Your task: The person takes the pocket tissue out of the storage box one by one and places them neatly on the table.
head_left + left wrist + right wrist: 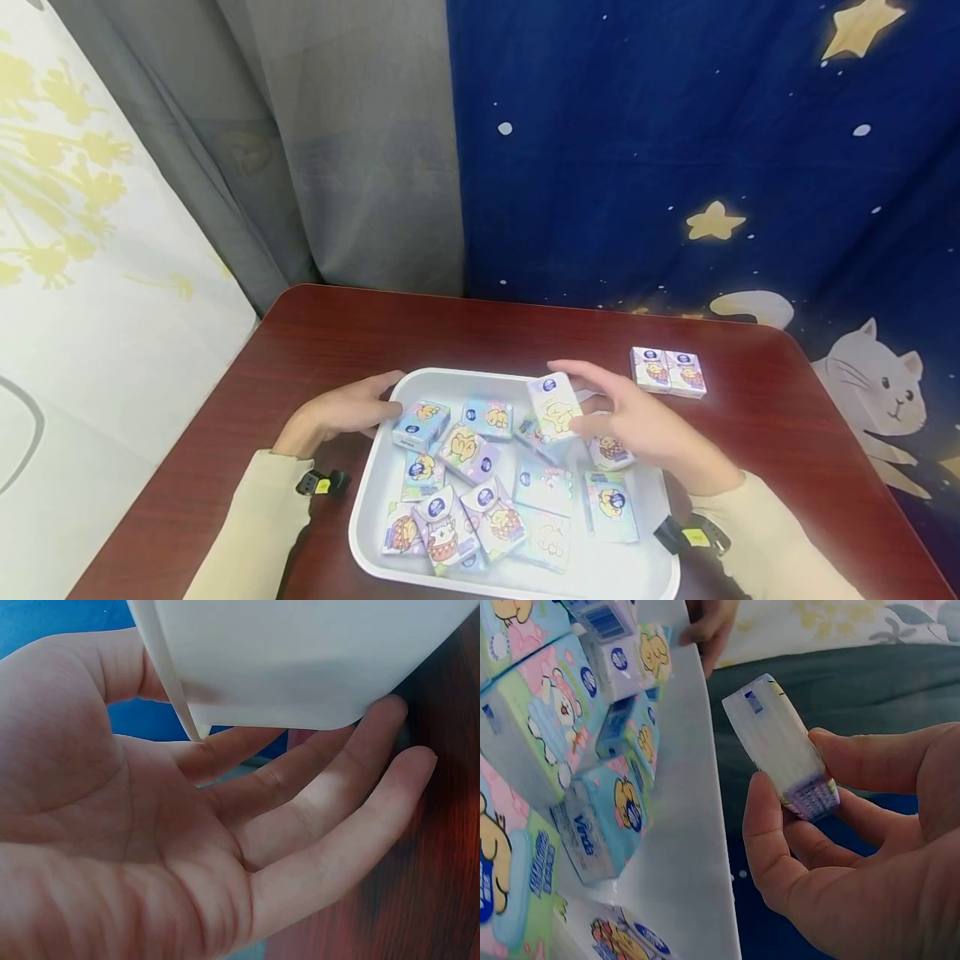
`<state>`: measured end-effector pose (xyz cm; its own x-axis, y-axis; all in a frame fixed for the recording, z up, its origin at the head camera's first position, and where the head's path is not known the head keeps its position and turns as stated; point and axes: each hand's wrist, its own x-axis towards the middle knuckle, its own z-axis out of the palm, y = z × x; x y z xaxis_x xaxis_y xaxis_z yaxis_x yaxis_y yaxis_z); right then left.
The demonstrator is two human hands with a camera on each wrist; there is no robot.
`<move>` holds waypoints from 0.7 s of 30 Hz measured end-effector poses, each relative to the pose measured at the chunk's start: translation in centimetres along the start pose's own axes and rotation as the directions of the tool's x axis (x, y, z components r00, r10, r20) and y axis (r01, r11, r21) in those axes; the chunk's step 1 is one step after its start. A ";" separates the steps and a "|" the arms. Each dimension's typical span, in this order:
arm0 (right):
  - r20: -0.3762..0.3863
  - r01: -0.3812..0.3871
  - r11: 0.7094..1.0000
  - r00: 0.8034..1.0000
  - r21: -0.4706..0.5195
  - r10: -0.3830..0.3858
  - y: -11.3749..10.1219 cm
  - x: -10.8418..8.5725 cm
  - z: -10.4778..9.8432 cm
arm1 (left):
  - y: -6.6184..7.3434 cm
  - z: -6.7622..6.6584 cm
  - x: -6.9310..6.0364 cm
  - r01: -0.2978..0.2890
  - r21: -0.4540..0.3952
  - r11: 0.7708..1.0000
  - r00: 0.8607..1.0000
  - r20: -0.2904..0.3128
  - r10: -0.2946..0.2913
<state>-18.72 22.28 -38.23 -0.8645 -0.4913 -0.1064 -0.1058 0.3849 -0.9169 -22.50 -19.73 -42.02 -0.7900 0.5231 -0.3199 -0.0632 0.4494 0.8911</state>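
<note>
My right hand (637, 417) pinches a small packet of tissues (555, 407) between thumb and fingers, above the far right part of a white plastic tray (663, 542). In the right wrist view the held tissue packet (776, 742) shows its narrow side, tilted. My left hand (348, 408) holds the tray's left wall near the far corner. Its thumb reaches over the rim, and in the left wrist view the fingers (322, 817) lie round the outside of the wall. Several blue and purple cartoon-printed tissue packets (491, 521) lie loosely in the tray, some overlapping.
Two tissue packets (667, 372) stand side by side on the dark red-brown table (420, 321), beyond the tray to the right. Grey and blue starry curtains (570, 167) hang behind the table. White patterned fabric (90, 333) is at the left.
</note>
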 end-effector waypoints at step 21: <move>-0.107 0.002 0.865 0.992 0.502 0.059 5.8 -0.5 -7.3 | -0.2 0.1 0.1 0.008 0.000 1.000 1.000 -0.015 -0.008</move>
<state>-22.47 30.47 -40.66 -0.9168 -0.3811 -0.1190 0.1531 -0.0602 -0.9864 -22.52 -19.71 -42.20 -0.7984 0.5088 -0.3222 -0.0698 0.4532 0.8887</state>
